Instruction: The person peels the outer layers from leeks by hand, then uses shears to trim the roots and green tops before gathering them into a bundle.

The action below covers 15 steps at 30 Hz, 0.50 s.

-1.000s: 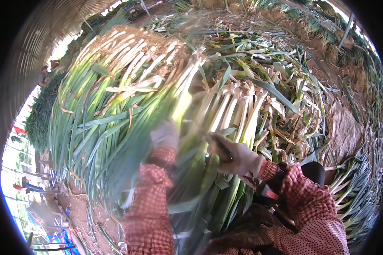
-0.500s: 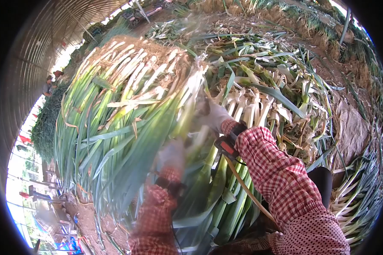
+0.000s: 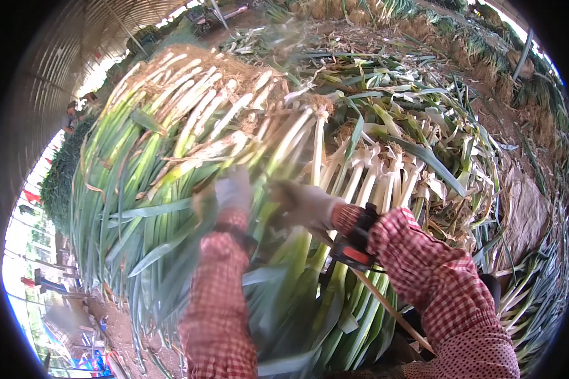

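Note:
My left hand (image 3: 234, 189), in a pale glove, is over the green stalks of a large heap of leeks (image 3: 145, 170), a brownish leaf beside its fingers. Motion blur hides whether it grips anything. My right hand (image 3: 306, 203), also gloved, lies just to the right with its dirty fingertips pointing left, near the stalks of blurred leeks (image 3: 294, 139). Its fingers are smeared too. Below and beyond the right hand, more leeks (image 3: 367, 180) lie with pale stems upward. A black device with a red part (image 3: 354, 254) is strapped at my right wrist.
A pile of stripped leaves (image 3: 417, 120) spreads to the right behind the stems. More leeks (image 3: 518, 303) lie at the lower right beside a brown sheet (image 3: 521, 196). A thin tan rod or hose (image 3: 392, 309) runs below my right wrist. Another person (image 3: 71, 117) is far left.
My left hand has moved up and slightly left. My right hand has moved down and left, away from the root ends, closer to the left hand. The pale stems near it have spread apart.

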### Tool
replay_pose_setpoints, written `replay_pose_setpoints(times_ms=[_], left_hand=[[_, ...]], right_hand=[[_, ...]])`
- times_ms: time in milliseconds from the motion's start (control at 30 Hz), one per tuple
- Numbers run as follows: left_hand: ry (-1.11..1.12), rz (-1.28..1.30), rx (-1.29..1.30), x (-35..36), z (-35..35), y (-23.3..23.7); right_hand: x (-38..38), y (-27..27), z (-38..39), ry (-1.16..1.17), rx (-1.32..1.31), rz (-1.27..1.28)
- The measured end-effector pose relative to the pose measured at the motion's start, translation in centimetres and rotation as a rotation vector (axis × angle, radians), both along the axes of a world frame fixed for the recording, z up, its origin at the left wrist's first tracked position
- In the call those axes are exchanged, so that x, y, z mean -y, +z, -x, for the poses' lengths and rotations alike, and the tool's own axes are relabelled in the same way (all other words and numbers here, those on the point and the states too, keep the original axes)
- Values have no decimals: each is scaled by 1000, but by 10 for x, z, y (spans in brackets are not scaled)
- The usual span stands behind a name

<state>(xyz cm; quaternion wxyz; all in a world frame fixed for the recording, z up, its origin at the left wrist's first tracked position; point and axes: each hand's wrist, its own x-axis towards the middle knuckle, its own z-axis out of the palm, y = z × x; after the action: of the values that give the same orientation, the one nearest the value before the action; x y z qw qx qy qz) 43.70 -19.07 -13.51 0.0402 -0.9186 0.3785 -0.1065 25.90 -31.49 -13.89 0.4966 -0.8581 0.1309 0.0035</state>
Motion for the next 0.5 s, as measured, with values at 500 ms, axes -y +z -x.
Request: replay_pose_setpoints(times_ms=[500], left_hand=[[264, 11, -297, -4, 49, 33]], right_hand=[[-21, 3, 81, 99, 30, -82]])
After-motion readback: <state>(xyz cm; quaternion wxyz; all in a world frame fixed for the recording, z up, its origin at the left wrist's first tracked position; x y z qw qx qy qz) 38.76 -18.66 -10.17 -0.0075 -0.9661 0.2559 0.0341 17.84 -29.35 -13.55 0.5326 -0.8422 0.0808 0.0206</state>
